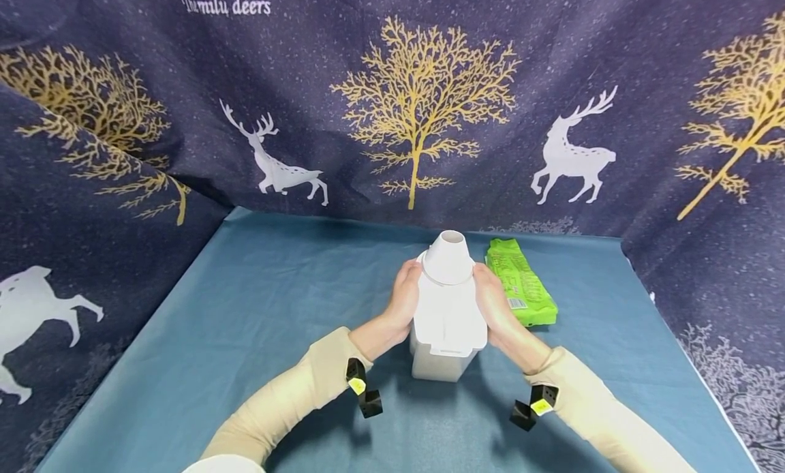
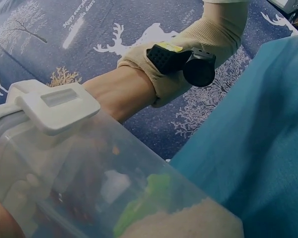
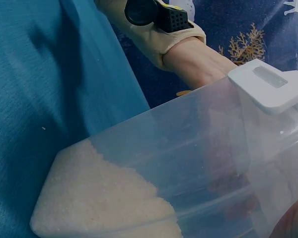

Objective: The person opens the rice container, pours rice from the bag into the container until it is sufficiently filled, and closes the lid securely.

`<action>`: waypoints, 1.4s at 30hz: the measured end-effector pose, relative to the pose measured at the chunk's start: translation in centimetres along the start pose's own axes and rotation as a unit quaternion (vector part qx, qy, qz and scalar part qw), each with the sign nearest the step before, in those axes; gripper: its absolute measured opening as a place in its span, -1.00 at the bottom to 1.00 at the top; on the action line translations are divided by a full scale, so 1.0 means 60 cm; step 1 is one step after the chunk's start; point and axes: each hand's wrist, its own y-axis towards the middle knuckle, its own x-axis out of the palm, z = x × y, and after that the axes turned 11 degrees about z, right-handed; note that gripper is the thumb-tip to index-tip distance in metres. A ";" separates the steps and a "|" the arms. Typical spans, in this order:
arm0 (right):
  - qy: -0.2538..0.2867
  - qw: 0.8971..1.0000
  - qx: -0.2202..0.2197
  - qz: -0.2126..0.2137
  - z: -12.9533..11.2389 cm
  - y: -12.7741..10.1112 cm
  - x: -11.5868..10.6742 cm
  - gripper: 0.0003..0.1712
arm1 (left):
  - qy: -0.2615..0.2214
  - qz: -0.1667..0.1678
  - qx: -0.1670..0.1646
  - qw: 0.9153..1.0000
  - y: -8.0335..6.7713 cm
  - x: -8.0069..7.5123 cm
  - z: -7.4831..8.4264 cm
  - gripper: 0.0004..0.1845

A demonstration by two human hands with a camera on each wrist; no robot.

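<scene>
Holding the clear container (image 1: 448,323) between your palms, you have your left hand (image 1: 401,302) against its left side and your right hand (image 1: 493,302) against its right, each grip wrapped round the upper part just under the white funnel-shaped lid (image 1: 448,260). The container stands on the blue desk (image 1: 245,309), about midway between the left and right edges and nearer the back edge than the front. From the right wrist view you can see white grains (image 3: 104,198) heaped in the bottom of it, sloping to one side, and a white latch (image 3: 268,87) on the rim. A green packet (image 1: 521,282) lies flat on the desk just beside your right hand, toward the back right corner, apart from the container. Dark cloth with deer and gold trees (image 1: 423,105) hangs behind and at both sides.
</scene>
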 end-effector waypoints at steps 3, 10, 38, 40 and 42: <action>-0.003 1.000 -0.002 -0.007 0.001 -0.001 -0.002 -0.49 | -0.014 -0.004 -0.005 1.000 -0.001 0.002 -0.001 -0.57; 0.009 1.000 0.000 -0.028 0.001 -0.001 -0.002 -0.42 | -0.025 0.009 -0.009 1.000 -0.005 0.005 0.000 -0.51; 0.155 0.983 0.050 -0.083 0.011 -0.003 0.002 -0.58 | -0.021 0.020 0.013 0.999 -0.007 0.007 0.001 -0.54; 0.171 0.980 0.052 -0.084 0.011 -0.003 0.003 -0.60 | -0.022 0.021 0.011 0.999 -0.008 0.007 0.001 -0.54; 0.184 0.978 0.053 -0.084 0.012 -0.002 0.004 -0.61 | -0.021 0.022 0.009 1.000 -0.008 0.007 0.001 -0.53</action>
